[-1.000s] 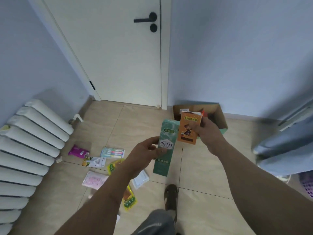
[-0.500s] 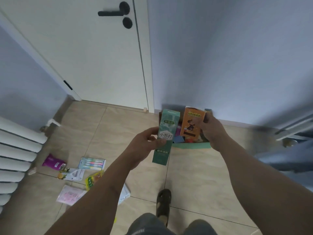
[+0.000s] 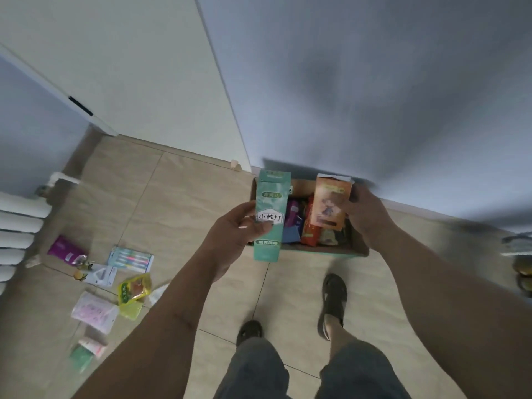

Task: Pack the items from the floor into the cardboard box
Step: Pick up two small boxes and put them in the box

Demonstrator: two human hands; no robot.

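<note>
- Floor (image 3: 178,197): tan tile, w/ door and wall behind; person stands on it in sandals, both arms stretched fwd.
- Cardboard box (image 3: 358,246): sits on the floor against the wall, open top, already partly filled w/ bright packets. Its green front edge is just ahead of the feet.
- Green carton (image 3: 270,217): tall, slim, upright, held over the box's left end. Looks like thin card, prob. light and stiff; corners would dent if squeezed hard. Best gripped across the narrow sides near the middle, which is how it's taken now.
- Left hand (image 3: 233,237): fingers wrapped round the green carton at mid-height, thumb across the front label.
- Orange carton (image 3: 331,201): shorter, upright, over the box's middle. Also thin card, likely light; a side grip suits it.
- Right hand (image 3: 365,214): clasps the orange carton from its right side, fingers behind, thumb near the top edge.
- Loose items well off to the left, not yet packed: toothbrush pack (image 3: 131,258), purple packet (image 3: 64,250), yellow pouch (image 3: 134,287), pink packet (image 3: 93,312), white card (image 3: 100,275), plus small tubes lower down, too blurred to name. Pouches look soft and slick, so a flat pinch at an edge should do; blister packs stiffer, easy to lift by a corner.
</note>
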